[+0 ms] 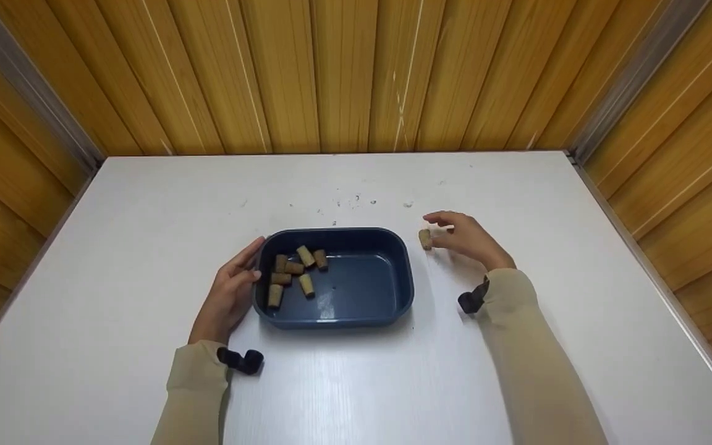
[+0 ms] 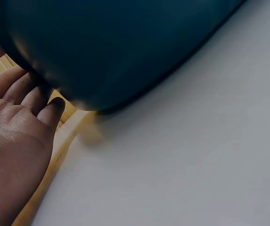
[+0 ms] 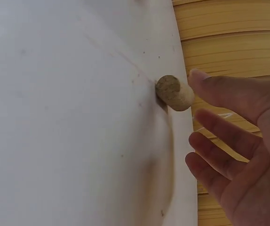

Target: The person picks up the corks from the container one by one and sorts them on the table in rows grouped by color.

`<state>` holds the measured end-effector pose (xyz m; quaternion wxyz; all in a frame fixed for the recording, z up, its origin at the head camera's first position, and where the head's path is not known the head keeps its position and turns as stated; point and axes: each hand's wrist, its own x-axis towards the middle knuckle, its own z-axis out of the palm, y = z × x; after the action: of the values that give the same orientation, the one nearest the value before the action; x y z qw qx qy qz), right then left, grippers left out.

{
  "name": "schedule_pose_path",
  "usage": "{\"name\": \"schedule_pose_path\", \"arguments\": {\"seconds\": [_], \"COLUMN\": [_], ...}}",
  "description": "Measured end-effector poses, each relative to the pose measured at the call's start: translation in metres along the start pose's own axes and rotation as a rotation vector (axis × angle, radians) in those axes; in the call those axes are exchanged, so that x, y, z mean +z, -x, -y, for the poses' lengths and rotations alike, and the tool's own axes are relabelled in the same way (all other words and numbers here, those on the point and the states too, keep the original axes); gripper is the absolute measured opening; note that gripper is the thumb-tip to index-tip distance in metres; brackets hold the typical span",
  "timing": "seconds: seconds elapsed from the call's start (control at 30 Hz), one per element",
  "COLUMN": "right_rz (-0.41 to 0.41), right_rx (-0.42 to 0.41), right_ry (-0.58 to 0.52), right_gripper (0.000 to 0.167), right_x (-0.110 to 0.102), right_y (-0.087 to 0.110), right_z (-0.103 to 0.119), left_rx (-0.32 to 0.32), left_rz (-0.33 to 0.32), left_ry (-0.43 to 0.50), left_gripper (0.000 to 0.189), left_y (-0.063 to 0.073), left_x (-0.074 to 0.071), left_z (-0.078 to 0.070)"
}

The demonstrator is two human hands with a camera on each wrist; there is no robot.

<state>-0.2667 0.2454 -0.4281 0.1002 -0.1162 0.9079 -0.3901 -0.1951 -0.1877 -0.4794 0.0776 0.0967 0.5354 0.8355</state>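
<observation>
A dark blue rectangular tray (image 1: 362, 322) sits on the white table. My left hand (image 1: 227, 293) grips its left side, the thumb at the rim and the fingers along the outer wall. In the left wrist view, the fingers (image 2: 22, 89) reach behind the tray's wall (image 2: 102, 52). To the right of the tray, a single tan cork stopper (image 1: 425, 239) is on the table. My right hand (image 1: 464, 238) is beside it with fingers spread, and the thumb tip is right at the cork. The right wrist view shows the cork's (image 3: 168, 89) round speckled end; the other fingers stay apart from it.
Several cork stoppers (image 1: 294, 268), light and darker brown, lie in the left half of the tray. Yellow wood-look panels (image 1: 340, 80) stand behind the table and at both sides. Dark marks (image 1: 373, 202) dot the white table (image 1: 146, 259) beyond the tray.
</observation>
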Motion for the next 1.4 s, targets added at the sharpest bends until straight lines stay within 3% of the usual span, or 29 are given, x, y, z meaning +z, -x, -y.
{"name": "schedule_pose_path", "arguments": {"seconds": [0.57, 0.83, 1.03, 1.4], "right_rz": [0.028, 0.123, 0.212, 0.352], "right_rx": [-0.187, -0.255, -0.246, -0.311], "right_ry": [0.022, 0.057, 0.042, 0.045], "right_gripper": [0.045, 0.042, 0.043, 0.044], "right_x": [-0.006, 0.007, 0.021, 0.054], "right_y": [-0.007, -0.019, -0.027, -0.037], "right_z": [0.062, 0.088, 0.103, 0.121], "left_rx": [0.002, -0.007, -0.013, -0.009], "left_rz": [0.019, 0.002, -0.018, -0.004], "left_ry": [-0.017, 0.01, 0.013, 0.006], "left_gripper": [0.066, 0.067, 0.067, 0.067], "left_y": [-0.004, -0.004, -0.004, -0.005], "left_x": [0.0, -0.001, -0.001, 0.002], "left_z": [0.002, 0.002, 0.002, 0.003]}}
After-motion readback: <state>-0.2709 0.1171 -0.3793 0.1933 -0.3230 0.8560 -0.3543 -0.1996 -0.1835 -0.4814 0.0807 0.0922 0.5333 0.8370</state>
